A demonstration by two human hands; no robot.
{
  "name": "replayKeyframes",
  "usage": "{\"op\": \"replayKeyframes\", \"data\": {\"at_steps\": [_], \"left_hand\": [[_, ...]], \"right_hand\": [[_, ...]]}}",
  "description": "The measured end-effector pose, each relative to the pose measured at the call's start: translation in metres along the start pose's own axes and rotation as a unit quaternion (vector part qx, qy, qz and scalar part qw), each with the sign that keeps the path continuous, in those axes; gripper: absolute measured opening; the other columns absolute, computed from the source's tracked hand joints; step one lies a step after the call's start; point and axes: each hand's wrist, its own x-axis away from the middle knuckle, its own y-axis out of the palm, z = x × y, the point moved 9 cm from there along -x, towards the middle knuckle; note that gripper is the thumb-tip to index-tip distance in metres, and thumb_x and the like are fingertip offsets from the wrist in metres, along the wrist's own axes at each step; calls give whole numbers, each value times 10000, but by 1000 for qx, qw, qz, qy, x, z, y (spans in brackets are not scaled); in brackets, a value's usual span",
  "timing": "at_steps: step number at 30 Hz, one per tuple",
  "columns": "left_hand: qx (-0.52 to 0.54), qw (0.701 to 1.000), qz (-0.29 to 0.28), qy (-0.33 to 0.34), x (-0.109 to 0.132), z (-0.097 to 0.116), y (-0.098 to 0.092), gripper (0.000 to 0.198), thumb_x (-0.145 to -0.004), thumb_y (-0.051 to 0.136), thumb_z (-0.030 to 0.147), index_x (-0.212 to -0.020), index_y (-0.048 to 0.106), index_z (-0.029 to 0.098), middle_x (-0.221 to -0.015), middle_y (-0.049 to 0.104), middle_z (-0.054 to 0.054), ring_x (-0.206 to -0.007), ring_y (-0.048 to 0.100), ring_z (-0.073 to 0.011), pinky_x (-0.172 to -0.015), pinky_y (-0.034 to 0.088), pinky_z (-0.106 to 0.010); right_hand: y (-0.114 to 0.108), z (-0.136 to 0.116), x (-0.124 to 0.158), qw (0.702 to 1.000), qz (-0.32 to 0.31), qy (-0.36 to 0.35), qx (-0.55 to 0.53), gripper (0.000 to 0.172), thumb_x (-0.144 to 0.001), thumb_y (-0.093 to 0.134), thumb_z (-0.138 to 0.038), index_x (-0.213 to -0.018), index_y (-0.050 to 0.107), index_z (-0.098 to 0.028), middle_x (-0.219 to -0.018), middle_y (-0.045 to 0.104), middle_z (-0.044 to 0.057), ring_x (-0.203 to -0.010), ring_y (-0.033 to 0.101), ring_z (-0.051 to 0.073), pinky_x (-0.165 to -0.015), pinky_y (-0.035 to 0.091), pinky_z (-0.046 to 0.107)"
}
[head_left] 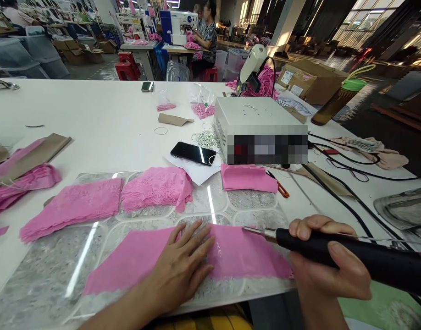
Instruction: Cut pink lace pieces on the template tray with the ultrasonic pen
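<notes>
My left hand (183,259) lies with spread fingers on a flat pink fabric piece (248,256), pressing its middle. My right hand (348,277) is wrapped around a thick black handheld tool (312,247). The tool's slim metal tip points left and meets, or hovers just over, the fabric's upper edge; contact is hard to tell. A clear patterned mat (76,263) lies beneath the fabric. Behind my left hand are a stack of pink pieces (83,201) and a lacy pink pile (157,188). A folded pink piece (248,178) rests farther right.
A pale metal box (258,112) stands at the back, with black cables (337,197) to its right. A phone (193,152) lies on white paper (196,172). Orange-handled snips (282,187) sit nearby. A tilted bottle (337,103) and cardboard box (310,80) are farther off.
</notes>
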Motion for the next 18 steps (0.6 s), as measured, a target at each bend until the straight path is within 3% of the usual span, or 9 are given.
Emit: {"op": "replayKeyframes", "data": {"at_steps": [18], "left_hand": [[-2,1000,10,11,1,-2,0,412,-945,552,274,-1341,566,161,-1382,579,-121,-1354,454,-309,-1154,276,-506]], "right_hand": [[16,2,1,999,-45,-11,4,103,-632,595,-256,-705,592,-184,-712,562,1,-498,512,107,-489,451,299]]}}
